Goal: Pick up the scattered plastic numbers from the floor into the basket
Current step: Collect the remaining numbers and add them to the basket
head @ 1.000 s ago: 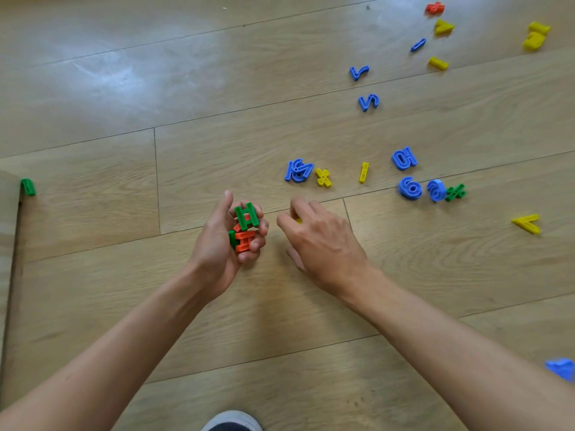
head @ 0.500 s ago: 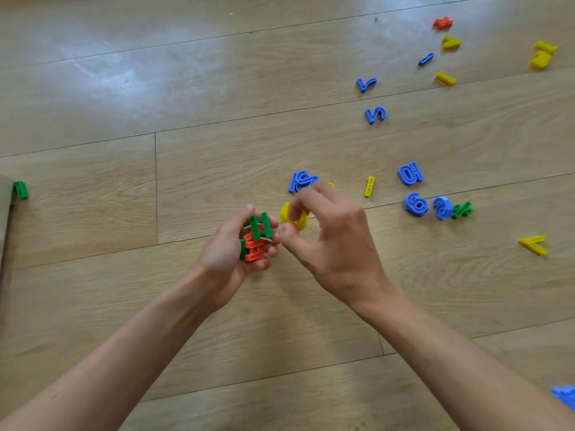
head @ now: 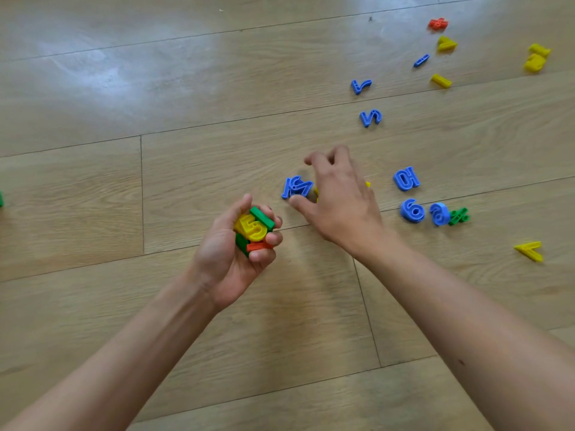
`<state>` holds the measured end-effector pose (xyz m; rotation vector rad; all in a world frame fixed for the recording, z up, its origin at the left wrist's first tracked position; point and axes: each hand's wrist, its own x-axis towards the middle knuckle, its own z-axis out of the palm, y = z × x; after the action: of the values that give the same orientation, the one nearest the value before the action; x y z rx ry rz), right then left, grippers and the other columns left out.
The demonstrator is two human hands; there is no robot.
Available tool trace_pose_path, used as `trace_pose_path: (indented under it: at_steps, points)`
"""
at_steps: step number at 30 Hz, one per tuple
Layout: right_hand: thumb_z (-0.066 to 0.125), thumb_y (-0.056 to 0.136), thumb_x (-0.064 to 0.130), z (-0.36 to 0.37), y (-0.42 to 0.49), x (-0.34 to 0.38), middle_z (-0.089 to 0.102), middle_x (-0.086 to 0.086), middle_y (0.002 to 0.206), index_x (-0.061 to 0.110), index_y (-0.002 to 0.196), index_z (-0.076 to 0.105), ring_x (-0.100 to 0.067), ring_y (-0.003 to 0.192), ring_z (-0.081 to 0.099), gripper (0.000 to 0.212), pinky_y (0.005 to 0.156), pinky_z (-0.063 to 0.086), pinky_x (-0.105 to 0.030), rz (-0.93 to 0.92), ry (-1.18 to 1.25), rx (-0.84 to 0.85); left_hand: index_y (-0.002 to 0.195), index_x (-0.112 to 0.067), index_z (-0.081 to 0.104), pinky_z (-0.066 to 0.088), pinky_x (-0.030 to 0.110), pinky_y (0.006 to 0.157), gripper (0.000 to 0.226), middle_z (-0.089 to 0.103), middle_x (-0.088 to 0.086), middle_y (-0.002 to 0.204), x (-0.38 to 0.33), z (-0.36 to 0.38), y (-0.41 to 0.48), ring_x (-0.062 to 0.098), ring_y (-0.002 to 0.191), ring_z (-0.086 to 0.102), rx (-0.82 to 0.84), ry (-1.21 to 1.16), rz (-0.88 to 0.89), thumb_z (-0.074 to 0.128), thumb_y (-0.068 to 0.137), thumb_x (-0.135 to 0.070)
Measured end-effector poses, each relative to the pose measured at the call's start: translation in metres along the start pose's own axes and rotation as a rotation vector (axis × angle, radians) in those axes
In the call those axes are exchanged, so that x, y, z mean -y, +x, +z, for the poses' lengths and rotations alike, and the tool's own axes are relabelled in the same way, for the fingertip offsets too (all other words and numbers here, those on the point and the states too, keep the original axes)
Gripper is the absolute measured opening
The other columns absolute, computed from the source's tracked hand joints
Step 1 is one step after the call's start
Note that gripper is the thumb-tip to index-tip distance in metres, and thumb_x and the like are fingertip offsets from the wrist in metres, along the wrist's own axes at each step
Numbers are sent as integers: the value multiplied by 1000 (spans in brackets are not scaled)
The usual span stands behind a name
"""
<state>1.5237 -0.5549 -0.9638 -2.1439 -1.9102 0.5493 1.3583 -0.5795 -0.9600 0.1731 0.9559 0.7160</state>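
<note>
My left hand (head: 231, 255) grips a bunch of plastic pieces (head: 253, 230): a yellow 5 on top, with green and orange ones under it. My right hand (head: 337, 197) hovers with spread fingers and holds nothing, just right of a pair of blue pieces (head: 295, 188) on the floor. It covers most of two small yellow pieces; only slivers of them show. Further right lie a blue 10 (head: 406, 178), a blue 6 (head: 412, 210), another blue digit (head: 439, 214) and a green percent sign (head: 459, 216). No basket is in view.
More pieces lie scattered on the wooden floor: a blue 5 (head: 370, 117), a blue 7 (head: 360, 86), a blue bar (head: 421, 60), yellow pieces (head: 536, 57) at the far right, an orange one (head: 438, 23) and a yellow angle (head: 529, 250). A green bit (head: 1, 199) shows at the left edge.
My right hand brought a yellow 5 to my left hand, which now holds it with the others. The right hand then moved away to the right, over the floor pieces.
</note>
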Motion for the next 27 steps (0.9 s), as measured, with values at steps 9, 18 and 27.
trace_pose_path:
  at_steps: [9,18,27]
  points:
    - [47,95,10,10,13,6,47,-8,115,19,121,60,-29,109,50,29,80,47,-39,-218,-134,97,77,-10,55,31,15,33,30,52,7,76,3,-8,-3,11,54,46,-70,-8,-39,48,94,-33]
    - [71,79,10,-37,3,10,63,1,97,24,110,74,-8,89,60,34,79,51,-23,-289,376,50,84,-8,60,46,18,42,32,60,12,79,6,11,0,19,65,59,-84,9,-103,47,96,-34]
    - [57,81,7,-65,-45,20,55,2,100,26,110,68,-21,92,56,36,73,51,-43,-514,-76,212,90,-10,70,57,28,61,33,68,8,91,22,47,-1,18,77,67,147,-18,-78,41,91,-25]
